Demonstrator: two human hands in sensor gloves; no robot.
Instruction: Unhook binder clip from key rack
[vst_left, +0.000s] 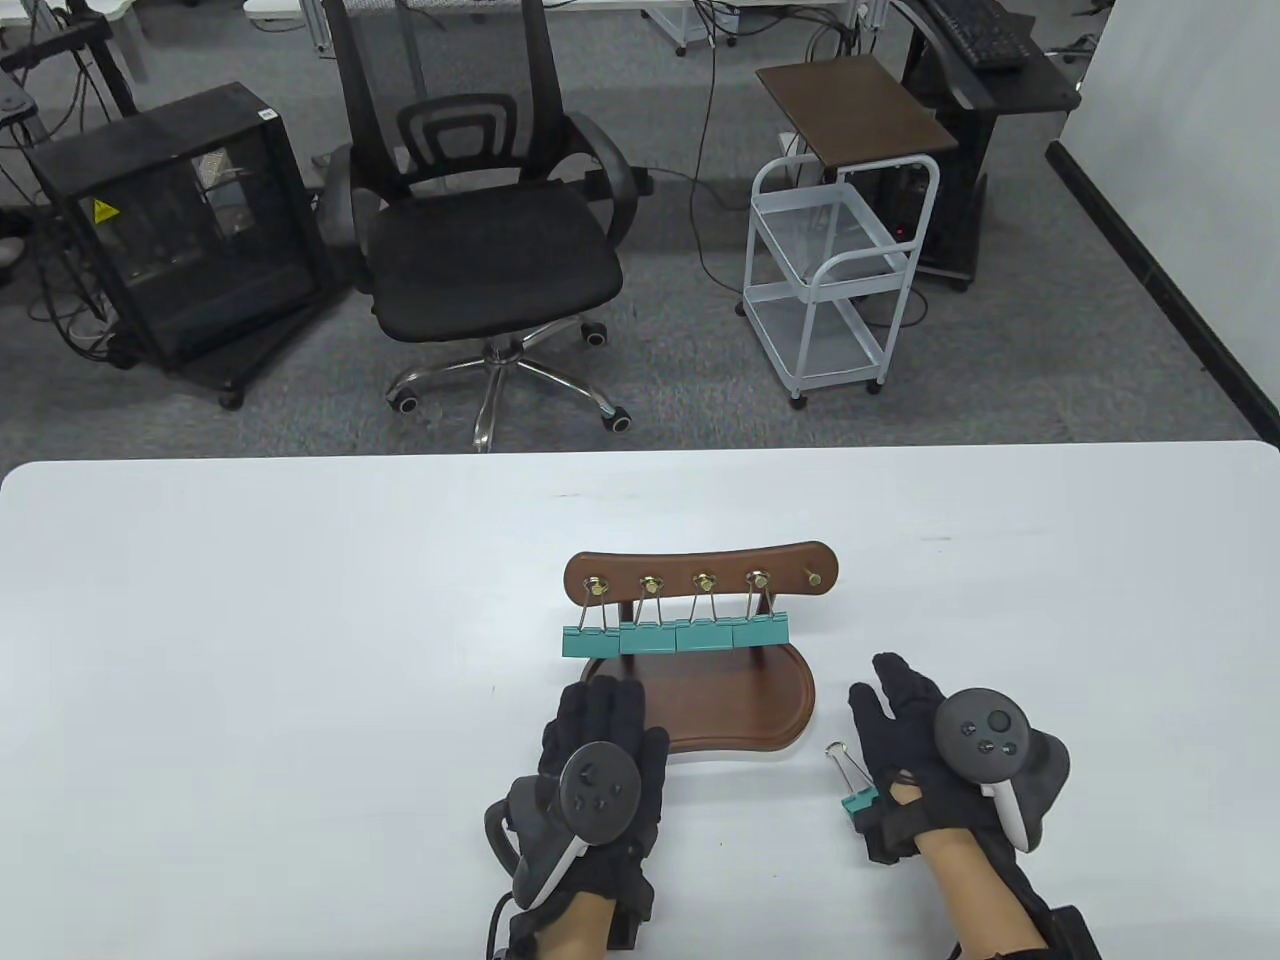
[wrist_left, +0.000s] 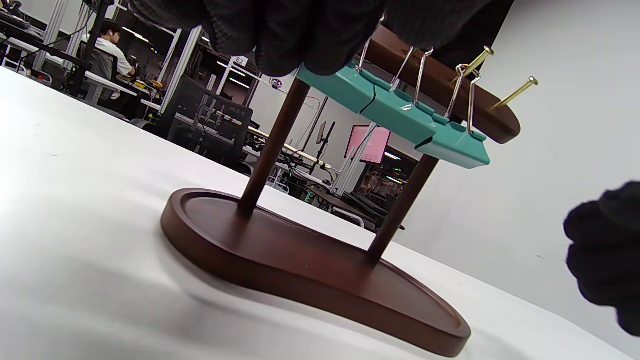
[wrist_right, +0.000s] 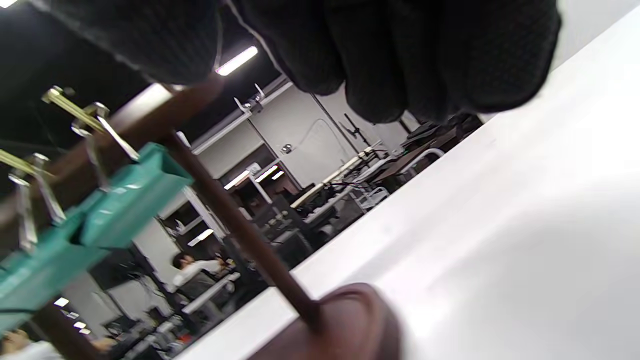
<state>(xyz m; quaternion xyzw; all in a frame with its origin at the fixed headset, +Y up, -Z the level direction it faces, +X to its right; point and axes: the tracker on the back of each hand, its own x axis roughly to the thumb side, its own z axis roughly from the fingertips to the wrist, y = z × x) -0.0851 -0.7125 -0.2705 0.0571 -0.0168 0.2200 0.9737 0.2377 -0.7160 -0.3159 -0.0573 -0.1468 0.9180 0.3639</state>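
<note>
The brown wooden key rack (vst_left: 675, 565) stands on its base (vst_left: 740, 700) at mid-table. Several teal binder clips (vst_left: 676, 636) hang in a row from its left hooks; the rightmost hook (vst_left: 812, 577) is bare. One more teal binder clip (vst_left: 858, 800) lies on the table by the heel of my right hand. My right hand (vst_left: 885, 690) lies open just right of the base, holding nothing. My left hand (vst_left: 600, 700) is open, fingers over the base's front left rim. In the left wrist view my fingers (wrist_left: 300, 35) hang in front of the hanging clips (wrist_left: 400, 120).
The white table (vst_left: 250, 650) stretches wide to both sides of the rack. Beyond its far edge stand an office chair (vst_left: 490, 250), a white cart (vst_left: 840, 270) and a black case (vst_left: 180, 230), all off the table.
</note>
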